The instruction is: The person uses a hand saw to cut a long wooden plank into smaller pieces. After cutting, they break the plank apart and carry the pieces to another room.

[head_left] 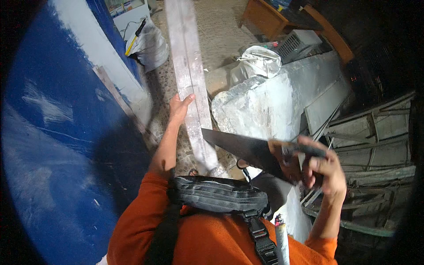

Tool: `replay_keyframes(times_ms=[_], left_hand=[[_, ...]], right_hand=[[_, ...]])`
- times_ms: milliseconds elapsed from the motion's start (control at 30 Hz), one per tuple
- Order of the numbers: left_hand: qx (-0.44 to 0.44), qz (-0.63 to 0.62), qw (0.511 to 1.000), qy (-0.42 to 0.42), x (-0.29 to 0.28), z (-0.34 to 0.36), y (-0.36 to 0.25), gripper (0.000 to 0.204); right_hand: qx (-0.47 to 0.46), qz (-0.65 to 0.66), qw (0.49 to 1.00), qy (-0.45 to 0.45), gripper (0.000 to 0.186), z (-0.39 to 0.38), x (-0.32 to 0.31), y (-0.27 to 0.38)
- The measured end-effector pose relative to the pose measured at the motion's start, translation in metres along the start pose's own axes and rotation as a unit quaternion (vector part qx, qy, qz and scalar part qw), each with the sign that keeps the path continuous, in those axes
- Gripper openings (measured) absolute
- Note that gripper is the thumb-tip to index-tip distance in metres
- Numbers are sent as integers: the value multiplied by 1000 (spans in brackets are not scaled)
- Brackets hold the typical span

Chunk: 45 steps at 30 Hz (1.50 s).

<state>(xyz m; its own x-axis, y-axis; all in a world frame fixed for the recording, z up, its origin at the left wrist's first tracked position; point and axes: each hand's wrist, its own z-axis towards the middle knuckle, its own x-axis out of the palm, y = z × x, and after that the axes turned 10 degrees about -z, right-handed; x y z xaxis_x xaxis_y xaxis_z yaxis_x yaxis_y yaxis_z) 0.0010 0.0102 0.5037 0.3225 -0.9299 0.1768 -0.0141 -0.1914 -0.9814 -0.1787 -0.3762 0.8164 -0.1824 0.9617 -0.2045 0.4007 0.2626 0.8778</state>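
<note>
A long, pale, whitish board (184,57) with a groove along its length runs from the top edge down toward my waist. My left hand (180,108) is closed round its left edge, thumb on the upper face. In my right hand (324,170) is the handle of a handsaw (240,148), gripped with the fingers wrapped round it. The dark blade points left, and its tip meets the board's right edge below my left hand. Whether the teeth bite into the wood, I cannot tell.
Left stands a blue and white wall (48,132). A white sack (152,46) with a yellow-handled tool is beyond it. A whitish slab (260,106) bearing a white bag (260,62) lies right of the board. Framed panels (375,132) lean at far right. A black waist bag (218,194) crosses my front.
</note>
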Motion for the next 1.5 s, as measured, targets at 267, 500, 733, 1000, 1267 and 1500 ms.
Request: replay_keyframes(times_ms=[267, 500, 733, 1000, 1267, 1500], left_hand=[[-23, -94, 995, -9, -23, 59, -97, 42], [-64, -314, 941, -105, -75, 133, -48, 48], [-133, -126, 979, -95, -79, 39, -4, 49], [-224, 49, 959, -168, -160, -50, 91, 48], [-198, 58, 955, -213, -162, -123, 13, 31], [-178, -15, 959, -222, -156, -134, 39, 28]], right_hand=[[-155, 36, 984, -85, 76, -24, -17, 0], [-300, 272, 880, -249, 64, -64, -46, -119], [-103, 283, 877, -374, 38, -10, -64, -142], [70, 511, 838, -179, 26, 289, 77, -316], [186, 548, 782, -229, 29, 351, 153, -458], [225, 319, 816, -426, 43, 390, 98, -559]])
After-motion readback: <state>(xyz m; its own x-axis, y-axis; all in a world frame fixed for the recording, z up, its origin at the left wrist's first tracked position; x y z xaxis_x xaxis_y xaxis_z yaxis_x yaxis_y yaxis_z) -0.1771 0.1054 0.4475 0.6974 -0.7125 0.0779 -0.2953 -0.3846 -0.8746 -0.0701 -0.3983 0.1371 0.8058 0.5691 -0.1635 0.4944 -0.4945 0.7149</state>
